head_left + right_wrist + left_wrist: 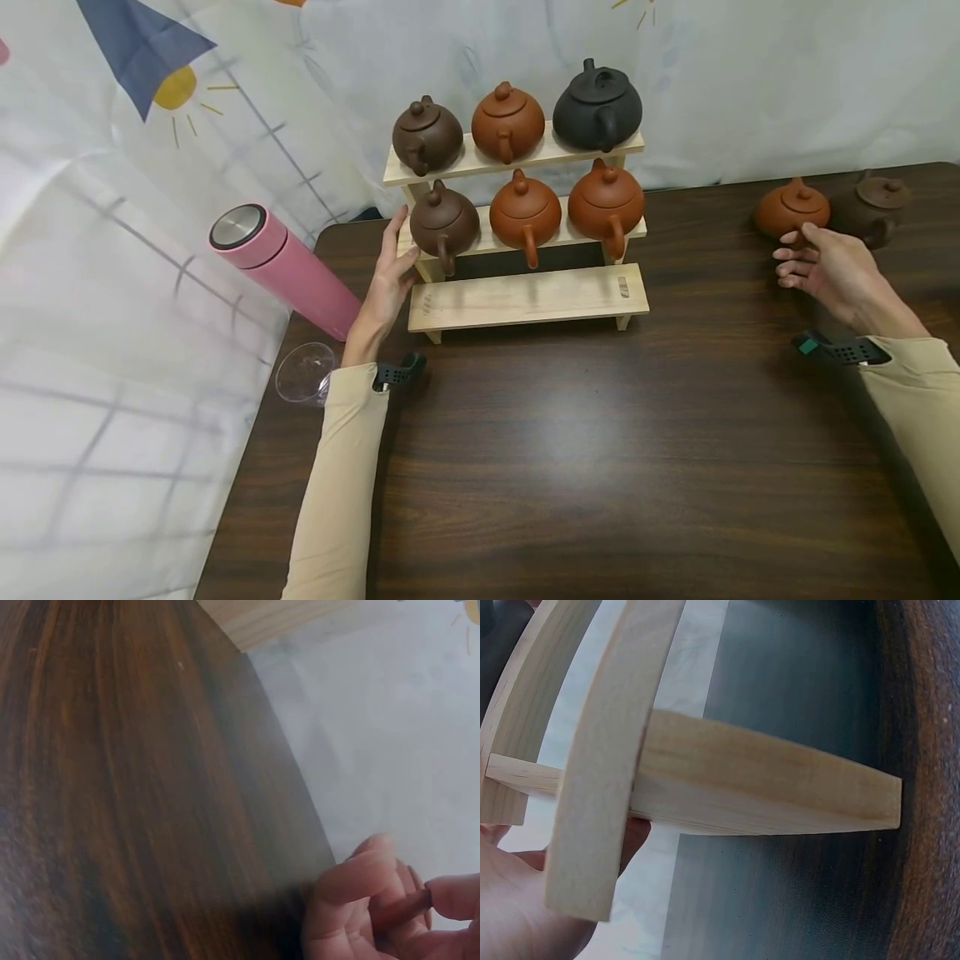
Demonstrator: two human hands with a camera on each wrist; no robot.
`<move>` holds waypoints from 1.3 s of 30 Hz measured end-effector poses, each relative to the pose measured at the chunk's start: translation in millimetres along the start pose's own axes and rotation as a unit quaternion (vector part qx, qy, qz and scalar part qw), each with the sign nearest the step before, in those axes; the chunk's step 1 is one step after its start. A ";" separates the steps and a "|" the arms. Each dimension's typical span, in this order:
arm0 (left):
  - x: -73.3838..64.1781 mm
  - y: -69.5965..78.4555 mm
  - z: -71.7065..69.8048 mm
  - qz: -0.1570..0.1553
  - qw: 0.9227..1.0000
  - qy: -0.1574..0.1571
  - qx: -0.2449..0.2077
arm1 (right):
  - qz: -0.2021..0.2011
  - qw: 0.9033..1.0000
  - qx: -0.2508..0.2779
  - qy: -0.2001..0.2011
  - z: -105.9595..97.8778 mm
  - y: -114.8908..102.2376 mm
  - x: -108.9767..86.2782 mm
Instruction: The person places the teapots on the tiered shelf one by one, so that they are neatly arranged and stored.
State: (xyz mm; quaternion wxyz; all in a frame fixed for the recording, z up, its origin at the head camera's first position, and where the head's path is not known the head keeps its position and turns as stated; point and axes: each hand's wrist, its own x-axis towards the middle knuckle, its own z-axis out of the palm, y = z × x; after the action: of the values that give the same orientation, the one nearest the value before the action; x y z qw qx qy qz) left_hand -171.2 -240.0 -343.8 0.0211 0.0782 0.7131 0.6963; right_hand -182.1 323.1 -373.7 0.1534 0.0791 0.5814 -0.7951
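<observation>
At the left end of a stepped wooden display rack (525,300), my left hand (392,271) grips the shelf's edge. The left wrist view shows a plank (592,825) between its thumb side and a fingertip behind. Far to the right, my right hand (832,271) pinches the handle of an orange-brown clay teapot (792,208), which sits by the table's back edge. In the right wrist view the thumb and fingers meet around the reddish handle (405,909); most of that pot is hidden. A dark brown teapot (873,208) stands right beside it, partly behind the hand.
Several brown, orange and black teapots (525,212) fill the rack's upper two shelves; the lowest shelf is bare wood. Left of the rack stand a pink bottle (307,279) and a clear cup (303,373). A white patterned curtain (787,92) hangs behind the dark wooden table (600,467).
</observation>
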 end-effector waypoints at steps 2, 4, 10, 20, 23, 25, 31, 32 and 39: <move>0.0 0.0 0.0 -0.001 1.000 -0.001 0.000 | -0.006 1.000 0.011 0.003 0.5 1.0 -0.6; 0.0 0.2 0.1 0.001 1.000 0.000 -0.001 | -0.010 1.000 0.023 0.005 1.3 1.9 -1.2; -0.4 0.9 0.7 0.003 1.000 0.002 -0.005 | -0.037 0.999 0.035 0.000 9.9 1.2 -5.2; 0.2 0.7 0.4 0.001 1.000 0.003 0.001 | -0.150 0.988 0.009 -0.029 61.2 -24.7 -32.7; 0.2 1.3 0.9 0.002 1.000 0.002 -0.001 | -0.183 0.981 -0.025 -0.050 82.5 -35.6 -45.3; 0.1 1.3 0.8 0.002 1.000 0.003 -0.002 | -0.194 0.978 -0.035 -0.072 95.7 -41.9 -54.0; 0.7 0.1 -0.7 0.003 1.000 -0.002 -0.001 | -0.187 0.968 -0.050 -0.158 129.2 -51.7 -76.7; 0.5 0.2 -0.5 0.003 1.000 -0.003 -0.001 | -0.189 0.965 -0.059 -0.173 134.7 -51.3 -79.9; -0.6 -0.2 -0.2 0.002 1.000 -0.001 0.004 | -0.195 0.931 -0.155 -0.266 181.1 -38.8 -101.4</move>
State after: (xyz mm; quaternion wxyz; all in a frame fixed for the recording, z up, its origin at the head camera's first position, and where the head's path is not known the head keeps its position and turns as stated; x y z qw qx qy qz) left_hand -170.7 -240.2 -344.0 0.0205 0.0802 0.7154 0.6938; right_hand -90.2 177.4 -251.5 0.1542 -0.2752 0.6395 -0.7011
